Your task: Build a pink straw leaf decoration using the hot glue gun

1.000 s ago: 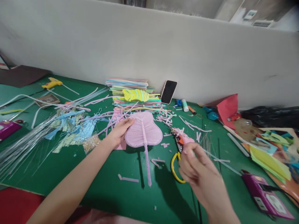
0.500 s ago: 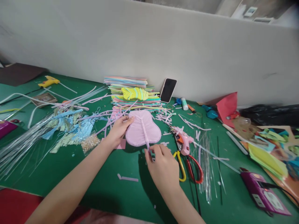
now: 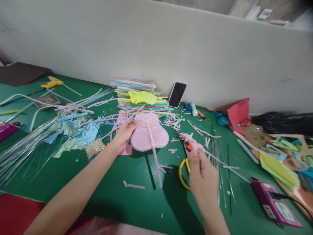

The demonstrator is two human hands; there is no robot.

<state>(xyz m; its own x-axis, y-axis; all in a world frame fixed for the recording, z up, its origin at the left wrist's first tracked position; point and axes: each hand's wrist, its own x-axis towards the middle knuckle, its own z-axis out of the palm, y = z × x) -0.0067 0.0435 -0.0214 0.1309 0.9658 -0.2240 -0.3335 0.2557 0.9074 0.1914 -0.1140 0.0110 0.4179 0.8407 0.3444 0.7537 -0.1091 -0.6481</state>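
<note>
A lilac fan-shaped piece [image 3: 149, 132] with a long wrapped handle hangs over the green table, its handle pointing down toward the near edge. My left hand [image 3: 126, 132] pinches the fan's upper left edge. To the right, my right hand [image 3: 201, 168] is at the pink glue gun [image 3: 193, 143], its fingers closed around the gun's handle. Under and beside that hand lie scissors with a yellow-handled loop [image 3: 183, 174]. Short lilac strips [image 3: 172, 123] are scattered right of the fan.
Behind the fan are bundled coloured stems [image 3: 133, 85], a yellow braided piece [image 3: 141, 97] and a phone [image 3: 177, 94] leaning on the wall. Blue tassels [image 3: 88, 130] and a bead bag [image 3: 95, 148] lie left. A purple power strip [image 3: 276, 204] sits right.
My right hand has let go of the fan's handle and moved right to the pink glue gun. The whole handle now shows. My left hand still holds the fan.
</note>
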